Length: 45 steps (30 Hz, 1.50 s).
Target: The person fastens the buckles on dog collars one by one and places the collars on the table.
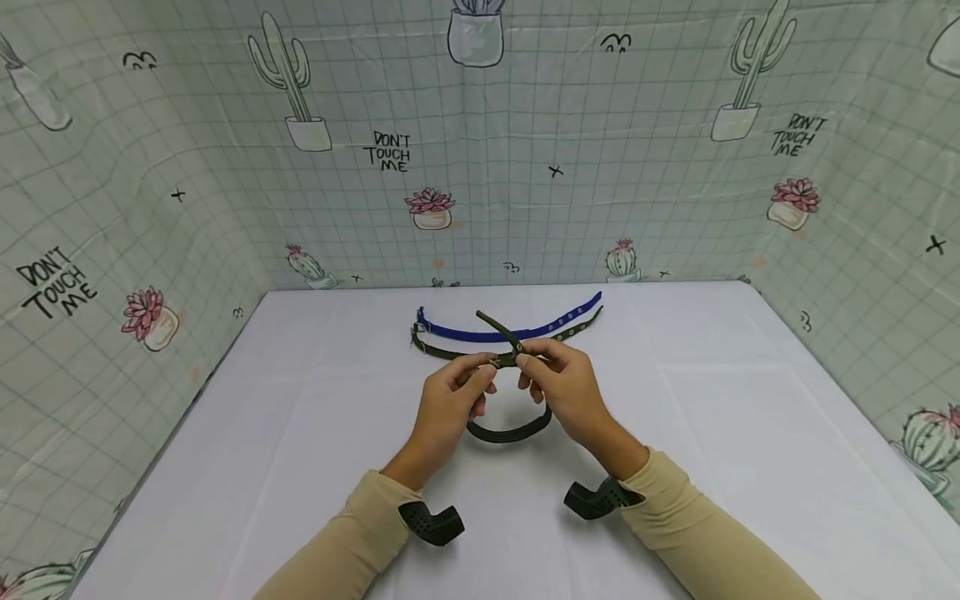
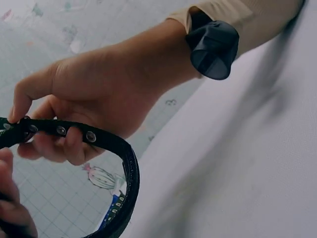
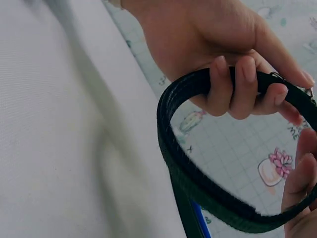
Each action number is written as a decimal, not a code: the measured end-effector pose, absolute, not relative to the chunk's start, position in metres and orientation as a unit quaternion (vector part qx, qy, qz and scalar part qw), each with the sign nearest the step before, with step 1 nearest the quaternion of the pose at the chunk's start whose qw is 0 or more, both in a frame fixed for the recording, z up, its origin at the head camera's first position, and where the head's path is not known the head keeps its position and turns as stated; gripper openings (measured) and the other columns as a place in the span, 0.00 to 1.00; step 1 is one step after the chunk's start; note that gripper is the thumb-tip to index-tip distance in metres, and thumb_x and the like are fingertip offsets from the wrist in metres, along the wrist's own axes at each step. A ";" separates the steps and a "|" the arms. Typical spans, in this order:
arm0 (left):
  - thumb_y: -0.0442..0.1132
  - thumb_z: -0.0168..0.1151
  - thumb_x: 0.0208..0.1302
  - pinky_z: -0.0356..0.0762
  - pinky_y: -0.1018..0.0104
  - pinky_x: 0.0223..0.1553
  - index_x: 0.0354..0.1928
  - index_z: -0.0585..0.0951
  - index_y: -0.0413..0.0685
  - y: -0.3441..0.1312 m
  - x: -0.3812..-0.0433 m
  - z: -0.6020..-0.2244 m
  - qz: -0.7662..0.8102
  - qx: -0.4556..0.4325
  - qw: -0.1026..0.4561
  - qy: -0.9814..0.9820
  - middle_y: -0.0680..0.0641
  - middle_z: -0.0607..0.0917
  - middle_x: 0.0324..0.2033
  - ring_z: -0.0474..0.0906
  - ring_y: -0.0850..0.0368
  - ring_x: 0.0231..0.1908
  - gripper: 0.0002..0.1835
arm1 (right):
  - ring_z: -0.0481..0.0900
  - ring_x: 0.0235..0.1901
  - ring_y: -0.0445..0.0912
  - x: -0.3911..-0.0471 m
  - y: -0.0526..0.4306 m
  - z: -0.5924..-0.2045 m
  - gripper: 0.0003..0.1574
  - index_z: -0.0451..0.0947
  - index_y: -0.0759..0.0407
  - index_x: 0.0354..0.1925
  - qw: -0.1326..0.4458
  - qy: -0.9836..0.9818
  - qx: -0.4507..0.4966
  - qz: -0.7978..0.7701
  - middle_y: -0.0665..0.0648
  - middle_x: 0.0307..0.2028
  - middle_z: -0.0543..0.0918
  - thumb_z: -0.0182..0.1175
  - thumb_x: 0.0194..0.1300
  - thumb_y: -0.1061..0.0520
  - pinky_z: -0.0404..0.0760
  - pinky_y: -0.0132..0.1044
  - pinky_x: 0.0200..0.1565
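A dark green collar, with a row of metal eyelets along its strap, is bent into a loop above the white table. My left hand pinches it between thumb and forefinger beside the buckle. On the other side my right hand grips the strap, several fingers curled round it in the right wrist view. The strap's free end sticks up past the right fingertips. Fingers partly hide the buckle. Behind the hands lie a blue collar and another dark green collar, side by side, partly covered by the hands.
A white cloth covers the table. Grid-patterned fabric with cactus drawings rises at the back and both sides. Each wrist carries a black camera mount, one on the left and one on the right.
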State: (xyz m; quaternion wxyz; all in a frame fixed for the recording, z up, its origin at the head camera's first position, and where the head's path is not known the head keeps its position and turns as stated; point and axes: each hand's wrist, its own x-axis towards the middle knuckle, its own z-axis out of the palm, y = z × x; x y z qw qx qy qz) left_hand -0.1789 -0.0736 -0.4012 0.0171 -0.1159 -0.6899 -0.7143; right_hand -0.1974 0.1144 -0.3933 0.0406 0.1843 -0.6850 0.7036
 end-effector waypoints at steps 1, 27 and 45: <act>0.45 0.63 0.72 0.69 0.70 0.25 0.55 0.83 0.46 -0.074 -0.178 -0.401 -0.711 -0.113 0.024 -0.693 0.46 0.82 0.30 0.71 0.59 0.23 0.16 | 0.78 0.26 0.45 -0.197 0.114 -0.393 0.12 0.80 0.70 0.48 0.044 -0.686 0.191 0.700 0.62 0.30 0.81 0.60 0.71 0.62 0.77 0.33 0.26; 0.50 0.67 0.67 0.78 0.63 0.39 0.47 0.88 0.51 -0.074 -0.177 -0.398 -0.607 -0.128 0.061 -0.782 0.52 0.86 0.40 0.78 0.57 0.38 0.13 | 0.86 0.39 0.49 -0.192 0.111 -0.389 0.36 0.67 0.60 0.72 0.175 -0.701 0.274 0.635 0.64 0.43 0.83 0.58 0.68 0.73 0.82 0.32 0.43; 0.43 0.66 0.69 0.79 0.63 0.47 0.50 0.86 0.43 -0.076 -0.177 -0.399 -0.646 -0.137 0.082 -0.746 0.47 0.87 0.46 0.82 0.55 0.46 0.13 | 0.84 0.38 0.52 -0.190 0.113 -0.384 0.23 0.78 0.68 0.57 0.189 -0.691 0.276 0.641 0.67 0.40 0.80 0.58 0.64 0.76 0.85 0.35 0.38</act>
